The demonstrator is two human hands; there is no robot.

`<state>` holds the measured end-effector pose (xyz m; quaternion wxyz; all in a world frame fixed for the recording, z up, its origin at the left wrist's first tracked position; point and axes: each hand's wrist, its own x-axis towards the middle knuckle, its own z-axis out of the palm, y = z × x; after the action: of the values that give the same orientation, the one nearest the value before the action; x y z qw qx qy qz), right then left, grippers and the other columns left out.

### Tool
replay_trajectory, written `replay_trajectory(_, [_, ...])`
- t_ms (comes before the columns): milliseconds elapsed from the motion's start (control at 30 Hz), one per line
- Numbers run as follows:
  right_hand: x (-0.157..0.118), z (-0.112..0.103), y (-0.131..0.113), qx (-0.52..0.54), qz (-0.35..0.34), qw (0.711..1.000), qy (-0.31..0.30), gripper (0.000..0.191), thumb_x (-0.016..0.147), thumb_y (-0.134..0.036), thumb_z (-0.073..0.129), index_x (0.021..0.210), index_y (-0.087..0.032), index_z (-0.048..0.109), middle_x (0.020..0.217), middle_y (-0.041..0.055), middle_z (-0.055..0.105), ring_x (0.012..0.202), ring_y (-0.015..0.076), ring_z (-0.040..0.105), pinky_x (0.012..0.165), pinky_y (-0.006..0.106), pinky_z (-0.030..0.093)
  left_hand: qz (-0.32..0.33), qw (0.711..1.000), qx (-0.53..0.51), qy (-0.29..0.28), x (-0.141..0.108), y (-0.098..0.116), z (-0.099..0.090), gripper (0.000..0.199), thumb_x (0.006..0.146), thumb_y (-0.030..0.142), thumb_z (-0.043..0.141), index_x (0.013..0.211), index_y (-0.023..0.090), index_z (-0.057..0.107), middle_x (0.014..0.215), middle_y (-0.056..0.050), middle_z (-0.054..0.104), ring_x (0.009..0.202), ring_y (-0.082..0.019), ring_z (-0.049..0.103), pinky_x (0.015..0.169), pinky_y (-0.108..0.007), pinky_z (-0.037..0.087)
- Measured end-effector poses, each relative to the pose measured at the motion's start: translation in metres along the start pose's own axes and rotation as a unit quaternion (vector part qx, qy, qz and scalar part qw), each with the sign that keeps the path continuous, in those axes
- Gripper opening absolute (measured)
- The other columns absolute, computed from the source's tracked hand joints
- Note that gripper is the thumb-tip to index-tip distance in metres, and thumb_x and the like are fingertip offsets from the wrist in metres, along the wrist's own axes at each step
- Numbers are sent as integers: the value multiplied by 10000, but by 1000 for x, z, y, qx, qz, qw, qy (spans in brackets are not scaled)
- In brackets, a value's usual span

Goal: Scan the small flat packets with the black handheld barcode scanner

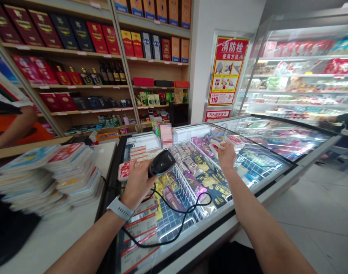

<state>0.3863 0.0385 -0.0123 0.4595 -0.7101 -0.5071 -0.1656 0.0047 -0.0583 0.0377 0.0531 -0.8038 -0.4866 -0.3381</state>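
Observation:
My left hand, with a watch on its wrist, is wrapped round a black barcode scanner. The scanner's black cable loops over the glass lid of a chest freezer. Beside the left hand a red-and-white flat pack lies on the freezer top. Farther right, my right hand is closed on a small flat white pack with red on it, just above the glass. Another red-and-white pack lies right behind that hand.
Stacked flat packs stand on the white counter at left. Under the glass, wire baskets hold wrapped goods. Price labels line the freezer's left side. A person's arm shows at left; another person's sleeve at right.

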Motion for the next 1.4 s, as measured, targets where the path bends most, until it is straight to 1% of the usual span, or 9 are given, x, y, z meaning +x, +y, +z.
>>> replay_trajectory(200, [-4, 2, 2, -37, -13, 999, -34, 252, 796, -195, 499, 986, -171, 664, 1016, 102, 595, 837, 207, 550, 719, 320, 428, 2, 1000, 11, -3, 0, -3, 2, 331, 863, 295, 524, 1178, 208, 580, 1136, -95, 702, 1093, -285, 620, 1089, -526, 267])
replay_trajectory(333, [-6, 2, 3, -61, -16, 997, -45, 213, 820, -222, 500, 955, -194, 662, 1019, 84, 587, 863, 207, 540, 718, 321, 421, 3, 1000, 5, -5, 0, -4, 3, 340, 868, 304, 515, 1189, 207, 574, 1159, -93, 691, 1099, -283, 617, 1100, -521, 256])
replay_trajectory(433, [-6, 2, 5, -66, -24, 997, -45, 188, 838, -253, 509, 932, -206, 665, 1030, 85, 589, 943, 225, 526, 783, 340, 416, -2, 1000, 4, -6, 0, -5, 3, 337, 872, 309, 510, 1187, 209, 574, 1142, -92, 696, 1091, -283, 622, 1102, -522, 248])
replay_trajectory(567, [-7, 4, 6, -76, -57, 994, -43, 220, 834, -256, 551, 1012, -201, 668, 1160, 120, 583, 1099, 270, 473, 920, 397, 353, 1, 1000, 3, -5, 0, -5, 4, 346, 867, 307, 520, 1194, 204, 567, 1143, -96, 693, 1115, -285, 610, 1105, -525, 239])
replay_trajectory(667, [-8, 6, 6, -84, -69, 992, -57, 269, 825, -229, 560, 1071, -183, 658, 1150, 132, 598, 1103, 284, 470, 932, 411, 326, 3, 1000, 2, -5, 0, -5, 3, 335, 872, 308, 516, 1185, 203, 570, 1147, -89, 693, 1110, -279, 614, 1107, -523, 237])
replay_trajectory(800, [-8, 7, 5, -104, -56, 991, -70, 296, 821, -209, 546, 1095, -166, 646, 1094, 134, 615, 1074, 285, 475, 903, 404, 319, 0, 1000, 4, -6, 0, -4, 2, 321, 878, 319, 513, 1171, 202, 574, 1142, -92, 697, 1108, -281, 614, 1102, -520, 243])
replay_trajectory(1000, [-8, 9, 7, -107, -59, 991, -62, 293, 819, -209, 534, 1084, -160, 648, 1104, 139, 615, 1077, 286, 470, 907, 407, 312, -7, 1000, 6, -3, -1, -4, 2, 316, 862, 295, 534, 1160, 202, 587, 1118, -92, 705, 1077, -280, 623, 1103, -520, 236])
replay_trajectory(1233, [-8, 16, 6, -77, -124, 989, -9, 417, 876, -290, 509, 1239, -97, 575, 1326, 196, 526, 1243, 315, 409, 1039, 464, 287, -1, 1000, -4, -1, 0, -6, 5, 374, 838, 293, 585, 1200, 202, 576, 1160, -85, 691, 1115, -273, 604, 1098, -485, 262])
replay_trajectory(1400, [-12, 18, -2, -66, -151, 986, -35, 452, 916, -340, 456, 1278, -86, 551, 1341, 202, 531, 1276, 326, 406, 1062, 496, 290, -4, 1000, 1, 5, 0, -4, 4, 363, 847, 307, 590, 1195, 202, 578, 1104, -88, 708, 1057, -278, 633, 1093, -515, 251])
